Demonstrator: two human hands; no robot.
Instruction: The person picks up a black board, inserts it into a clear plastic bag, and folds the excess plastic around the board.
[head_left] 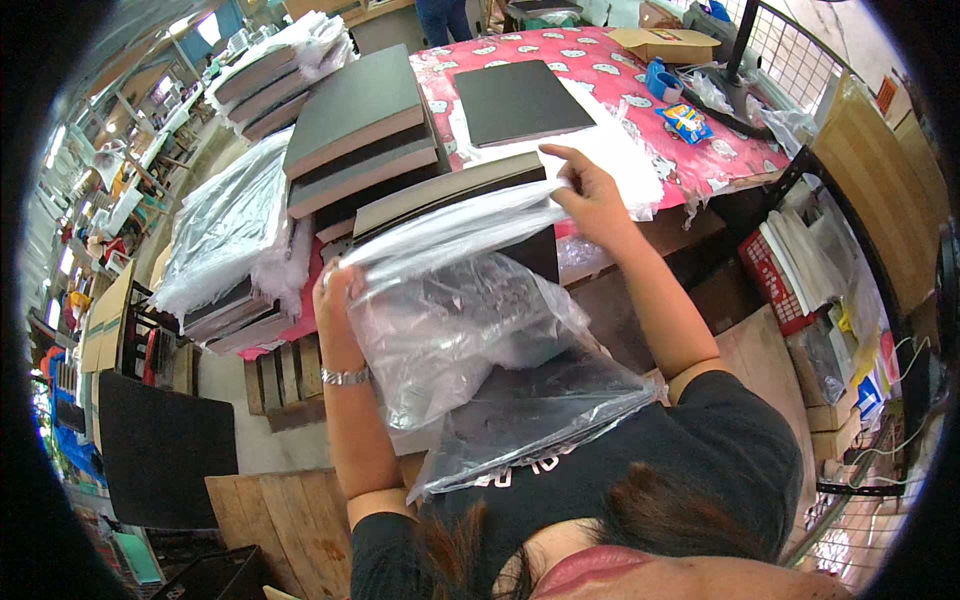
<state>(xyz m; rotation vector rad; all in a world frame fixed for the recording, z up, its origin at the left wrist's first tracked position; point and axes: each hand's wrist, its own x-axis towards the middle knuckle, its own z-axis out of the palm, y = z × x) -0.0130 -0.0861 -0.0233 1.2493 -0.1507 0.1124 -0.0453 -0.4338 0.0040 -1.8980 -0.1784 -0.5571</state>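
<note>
A clear plastic bag [460,330] hangs toward me from the table's front edge, its gathered white-looking mouth stretched between my hands. My left hand [338,290], a metal watch on its wrist, is closed on the bag's left edge. At the right end, my right hand [592,200] pinches the bag with the index finger pointing out. Just beyond the bag's mouth lies a thick black book-like block [450,195] with a pale edge; its near part is hidden by the plastic. Whether it is partly inside the bag I cannot tell.
Left of my hands stand stacked black book-like blocks [355,110] and plastic-wrapped ones [225,205]. A black panel [520,102] lies on white sheets over the pink patterned tablecloth [600,50]. Blue tape [662,80] and a snack packet [686,124] are at right. A red crate [775,275] stands lower right.
</note>
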